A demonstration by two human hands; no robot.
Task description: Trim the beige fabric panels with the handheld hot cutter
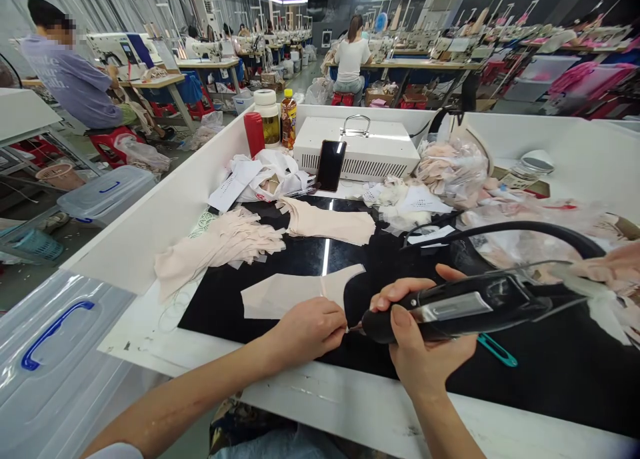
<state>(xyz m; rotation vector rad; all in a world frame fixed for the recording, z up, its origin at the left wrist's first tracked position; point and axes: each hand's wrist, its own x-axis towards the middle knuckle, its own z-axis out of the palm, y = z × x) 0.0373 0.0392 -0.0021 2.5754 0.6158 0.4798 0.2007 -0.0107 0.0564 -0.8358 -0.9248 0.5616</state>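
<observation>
Think of a clock on the table, with the single beige cloth piece [295, 296] in the middle and 12 pointing away from you. That piece lies flat on the black mat [405, 256], and your hand covers its near right corner.

At 5 o'clock is your left hand [311, 327]. Its fingers are bent in and pressed together, but I cannot tell if they pinch the cloth. At 4 o'clock your right hand [433, 346] is wrapped around a black hand tool [470, 304]. The tool lies sideways, and its thin tip is right by your left fingertips. I cannot tell if they touch.

At 1 o'clock, near the cloth piece, is a neat beige stack [333, 224]. At 10 o'clock is a bigger, fanned-out beige pile [220, 246]. Farther off, close to 12, a black phone [331, 166] leans on a white metal box [357, 149]. At 2 o'clock sits a clear bag of beige scraps [453, 168]. Between 3 and 4, past your right hand, a teal plastic thing [506, 359] lies on the mat.
</observation>
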